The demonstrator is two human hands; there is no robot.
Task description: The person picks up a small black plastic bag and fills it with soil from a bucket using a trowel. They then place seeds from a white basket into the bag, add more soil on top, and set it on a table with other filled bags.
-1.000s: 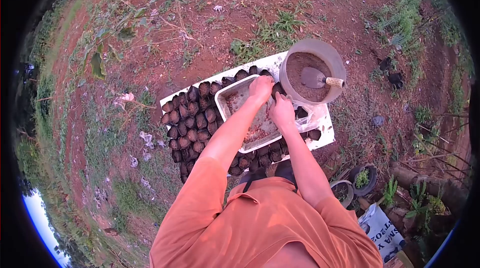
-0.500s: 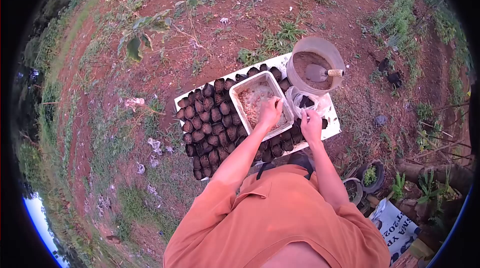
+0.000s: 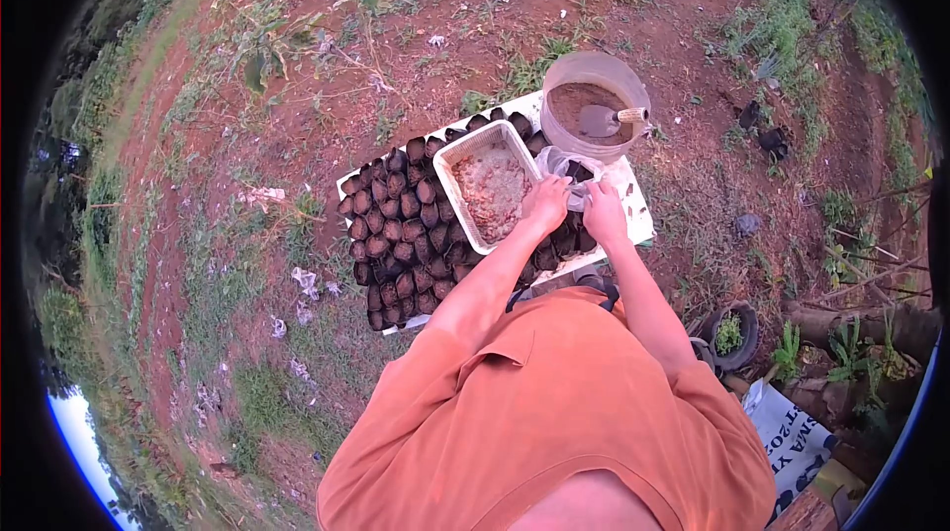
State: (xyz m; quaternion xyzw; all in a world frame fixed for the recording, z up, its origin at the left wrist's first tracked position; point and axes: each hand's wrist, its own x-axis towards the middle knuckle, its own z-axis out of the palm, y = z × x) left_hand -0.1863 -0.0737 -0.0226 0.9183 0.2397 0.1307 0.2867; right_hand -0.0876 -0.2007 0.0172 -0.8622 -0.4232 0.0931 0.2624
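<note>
A clear plastic bag [image 3: 566,163] with something black inside lies at the right of the white board. My right hand [image 3: 604,214] is closed on its near edge, fingers pinched. My left hand [image 3: 546,206] is also at the bag, beside the basket's right rim; its fingers are bent together, and what they hold is hidden. The white plastic basket [image 3: 457,196] contains wet, pale and reddish bits. Small black nursery bags [image 3: 394,232] filled with brown soil stand packed in rows around it.
A translucent bucket [image 3: 594,71] of soil stands at the board's [image 3: 638,212] far right corner, with a trowel [image 3: 600,121] in it. A potted plant [image 3: 730,335] and a printed white sack [image 3: 787,437] lie at the lower right. Weeds and reddish soil surround the board.
My left hand has left the inside of the basket and come right to the plastic bag. My right hand stays at the bag. The view has shifted slightly, moving the board up and left.
</note>
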